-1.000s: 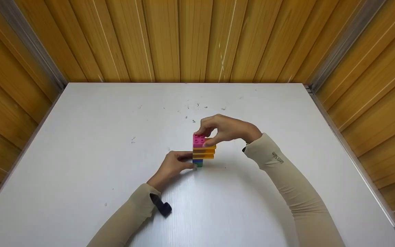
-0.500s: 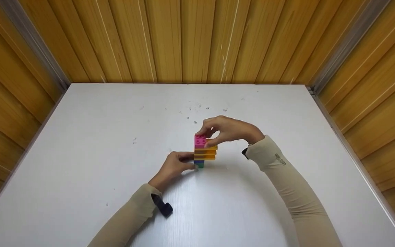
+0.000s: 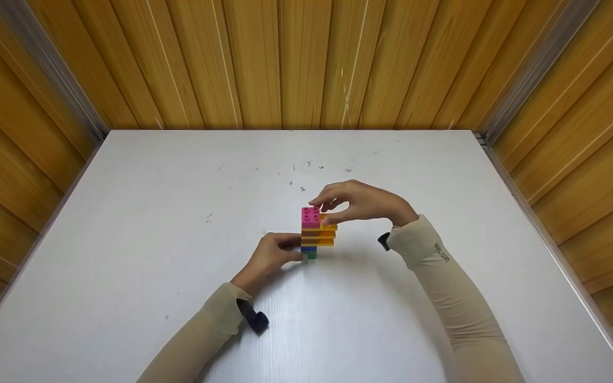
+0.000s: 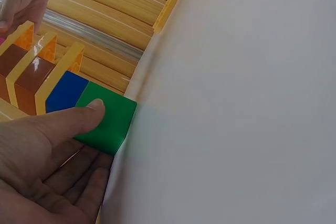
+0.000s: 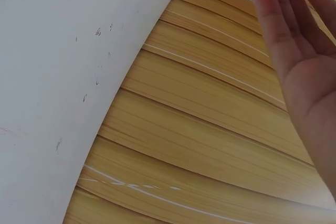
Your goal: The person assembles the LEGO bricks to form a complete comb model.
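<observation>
A tower of toy building bricks stands upright on the white table, centred in the head view. Its green brick is at the bottom, with a blue brick above it. Higher up, yellow plates jut out to the right, with brown bricks between them. A pink brick with studs tops the stack. My left hand grips the base, thumb across the green brick. Beside the top, my right hand has its fingers apart behind the pink brick, and its thumb is at the uppermost yellow plate.
The white table has small dark marks beyond the tower. Yellow wood-look panels rise behind it and at both sides. A narrow yellow piece shows along the table edge in the left wrist view.
My right hand has let go of the pink brick and drawn slightly to the right, its fingers off the studs. The left hand keeps its hold, and the tower stays in place.
</observation>
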